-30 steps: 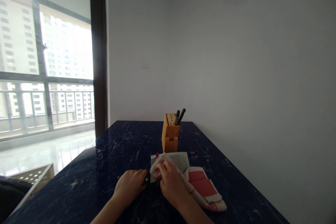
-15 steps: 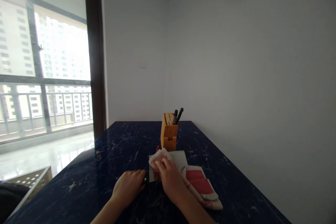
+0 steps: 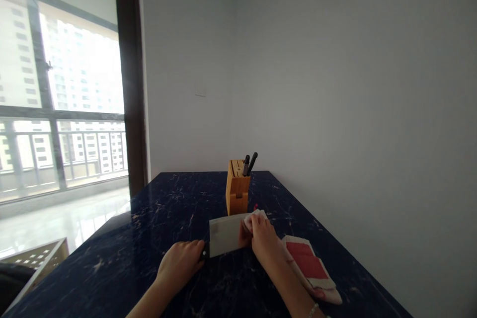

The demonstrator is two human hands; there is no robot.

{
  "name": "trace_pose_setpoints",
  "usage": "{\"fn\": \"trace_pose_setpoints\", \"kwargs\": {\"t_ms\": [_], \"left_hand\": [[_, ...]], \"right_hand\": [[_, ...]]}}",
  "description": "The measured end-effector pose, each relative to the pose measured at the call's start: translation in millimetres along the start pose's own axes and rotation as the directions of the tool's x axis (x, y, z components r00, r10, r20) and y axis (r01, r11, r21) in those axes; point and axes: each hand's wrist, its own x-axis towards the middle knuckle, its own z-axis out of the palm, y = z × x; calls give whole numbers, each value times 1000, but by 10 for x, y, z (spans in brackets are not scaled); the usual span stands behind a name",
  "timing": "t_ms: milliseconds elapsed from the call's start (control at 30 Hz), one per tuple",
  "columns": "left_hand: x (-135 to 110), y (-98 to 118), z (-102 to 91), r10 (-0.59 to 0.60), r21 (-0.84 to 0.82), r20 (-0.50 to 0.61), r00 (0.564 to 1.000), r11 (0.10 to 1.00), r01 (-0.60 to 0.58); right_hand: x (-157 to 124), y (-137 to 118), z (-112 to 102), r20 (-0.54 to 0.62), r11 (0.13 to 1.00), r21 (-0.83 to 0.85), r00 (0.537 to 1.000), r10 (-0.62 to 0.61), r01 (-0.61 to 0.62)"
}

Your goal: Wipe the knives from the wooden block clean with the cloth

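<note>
A cleaver with a wide, pale, shiny blade lies level above the dark tabletop. Its black handle is in my left hand, fingers wrapped round it. My right hand is closed on a cloth, pinched against the blade's far right end. The rest of this white and red cloth hangs past my right forearm onto the table. My fingers and the cloth hide the blade's tip. Just behind the blade stands a wooden knife block with two black-handled tools in its slots.
The dark blue marbled table reaches back to grey walls. A small red thing shows behind the cloth. At the lower left is a pale perforated crate or chair edge, with a window beyond.
My right hand has slid the cloth rightward along the blade, from near the handle to the far end, uncovering the blade's middle. My left hand stays on the handle.
</note>
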Motion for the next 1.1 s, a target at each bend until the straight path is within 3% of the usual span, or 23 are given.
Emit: {"fn": "trace_pose_setpoints", "kwargs": {"t_ms": [233, 333, 500, 600, 733, 900, 1100], "left_hand": [[-5, -17, 40, 12, 3, -10, 1000, 1000, -12], [-2, -19, 33, 15, -2, -10, 1000, 1000, -15], [-2, -13, -7, 22, 7, 8, 1000, 1000, -22], [0, -7, -21, 23, 12, 4, 1000, 1000, -23], [9, -4, -20, 6, 7, 9, 1000, 1000, -6], [0, 5, -42, -17, -5, 41, 999, 1000, 17], [-14, 17, -67, -5, -12, 40, 999, 1000, 5]], "right_hand": [[-163, -466, -62, 46, 940, 222, 960, -277, 260], [-127, -491, -69, 15, 893, 308, 937, -350, 329], [90, -49, -7, -32, 951, 253, 984, -173, 175], [112, 207, -13, 22, 988, 150, 999, -28, 25], [-5, 202, -75, 100, 999, 12, 994, 39, -41], [-148, -175, -154, 200, 994, 48, 974, -103, 95], [-221, -557, -183, 154, 906, 279, 916, -370, 319]]}}
